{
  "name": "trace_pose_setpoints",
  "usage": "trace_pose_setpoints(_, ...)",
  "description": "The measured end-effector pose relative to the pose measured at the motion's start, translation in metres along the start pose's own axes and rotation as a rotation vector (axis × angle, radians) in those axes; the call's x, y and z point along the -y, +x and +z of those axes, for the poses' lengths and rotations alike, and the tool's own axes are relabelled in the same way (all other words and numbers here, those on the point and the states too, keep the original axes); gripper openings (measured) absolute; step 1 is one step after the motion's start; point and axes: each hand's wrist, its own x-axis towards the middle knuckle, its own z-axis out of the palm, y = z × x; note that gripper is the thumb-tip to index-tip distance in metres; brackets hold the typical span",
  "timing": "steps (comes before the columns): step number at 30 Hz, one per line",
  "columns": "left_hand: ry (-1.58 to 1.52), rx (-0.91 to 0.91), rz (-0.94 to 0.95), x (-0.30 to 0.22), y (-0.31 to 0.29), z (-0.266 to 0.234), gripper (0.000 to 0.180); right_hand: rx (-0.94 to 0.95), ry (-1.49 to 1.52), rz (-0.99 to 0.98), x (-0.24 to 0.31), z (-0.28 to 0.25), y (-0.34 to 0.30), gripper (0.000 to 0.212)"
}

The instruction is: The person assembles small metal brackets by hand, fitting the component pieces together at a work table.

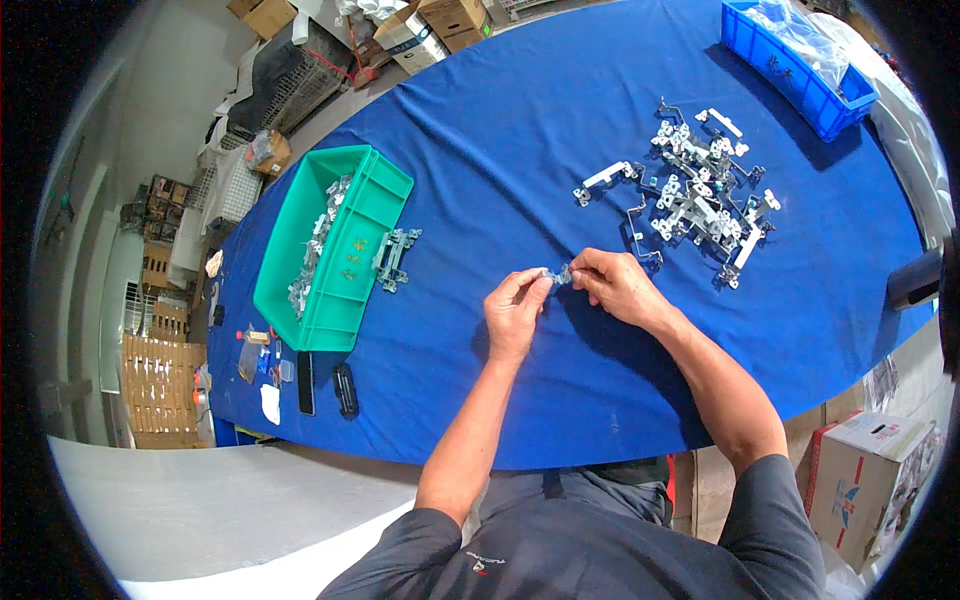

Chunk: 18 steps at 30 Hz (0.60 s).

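Note:
Over the middle of the blue-covered table, my left hand point(513, 312) and my right hand point(622, 288) meet at a small metal bracket point(560, 275). Thumb and fingers of each hand pinch one end of it, and they hide most of its shape. To the right and farther off lies a loose pile of silvery metal brackets point(700, 195), tangled together. On the left, a few more brackets point(398, 260) lie in a row against the green bin point(345, 285), which holds many small metal parts point(320, 245).
A blue crate point(800, 70) with clear plastic bags stands at the far right. Near the left table edge lie a phone point(306, 384), a black device point(345, 390) and small bags. A dark cylinder point(915, 278) juts in at the right. A white carton point(865, 480) sits below the table.

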Motion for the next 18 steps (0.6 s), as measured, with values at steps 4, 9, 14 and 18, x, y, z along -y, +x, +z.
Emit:
trace_pose_setpoints(4, -0.014, -0.013, 0.010, 0.0006, -0.0001, 0.0004, 0.017, 0.040, 0.027, 0.023, 0.0005, -0.0007, -0.0008, 0.017)
trace_pose_setpoints(9, -0.002, -0.016, -0.004, -0.0004, -0.0006, 0.0003, 0.018, 0.019, 0.030, 0.016, -0.0037, 0.0009, 0.0005, 0.018)
trace_pose_setpoints(14, 0.037, 0.026, 0.049, -0.0037, -0.0012, 0.0011, 0.016, 0.026, 0.028, 0.022, -0.0021, 0.0006, -0.0006, 0.017)
trace_pose_setpoints(18, 0.080, 0.039, 0.051, -0.0055, -0.0009, 0.0018, 0.015, 0.034, 0.018, 0.029, -0.0019, -0.0012, -0.0002, 0.018)
